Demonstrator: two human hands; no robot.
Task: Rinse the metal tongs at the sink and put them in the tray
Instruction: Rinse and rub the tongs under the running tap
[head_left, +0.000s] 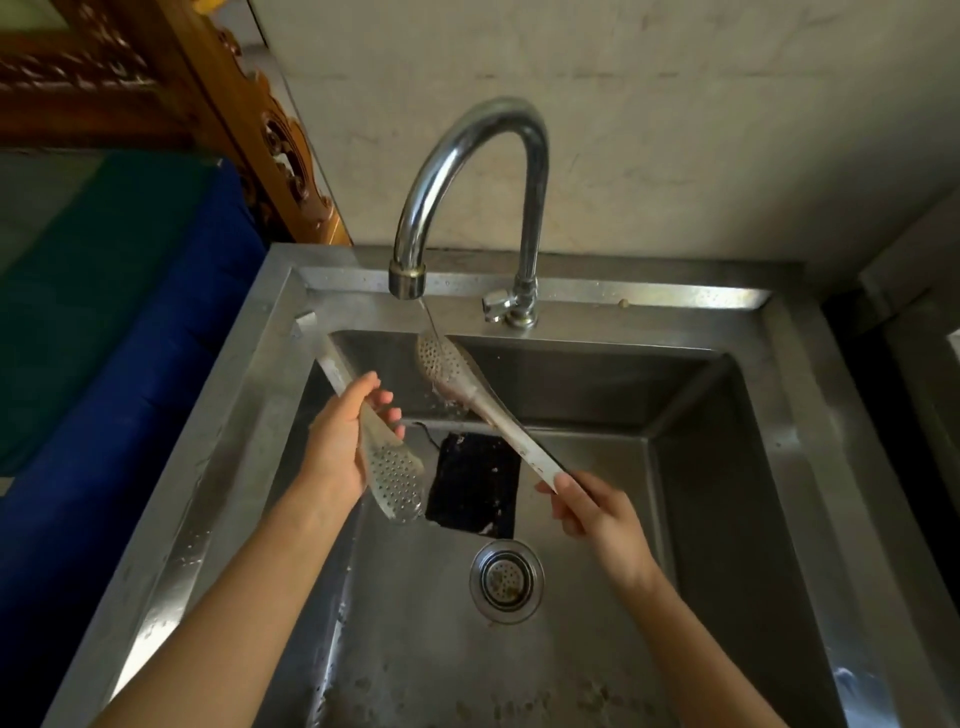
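Two perforated arms of the metal tongs (467, 384) are held apart over the sink (727, 457), one in each hand. The right hand (597, 514), at 4 o'clock in the basin, pinches only the tail end of one arm between thumb and fingers (571, 491). That arm's head is up at 12 o'clock under a thin stream of water (430, 322) from the faucet (467, 171). The left hand (337, 441), at 9 o'clock, has its fingers curled round the shaft of the other arm (395, 483), whose head hangs down outside the stream.

The end pinch looks like the weak spot. A long, wet handle gripped so far from its head could twist or slip and clatter into the basin. Water striking the curved head may spray over the rim towards 9 o'clock, where a blue cloth (130, 364) lies. The piece in the left hand might reach the tray unrinsed unless it gets its turn under the stream.

A black pad (475, 483) lies on the basin floor at the centre, below both pieces, with the drain (506, 579) at 6 o'clock. Nothing stands between the spout and the heads. No tray shows, so the way to it cannot be judged.
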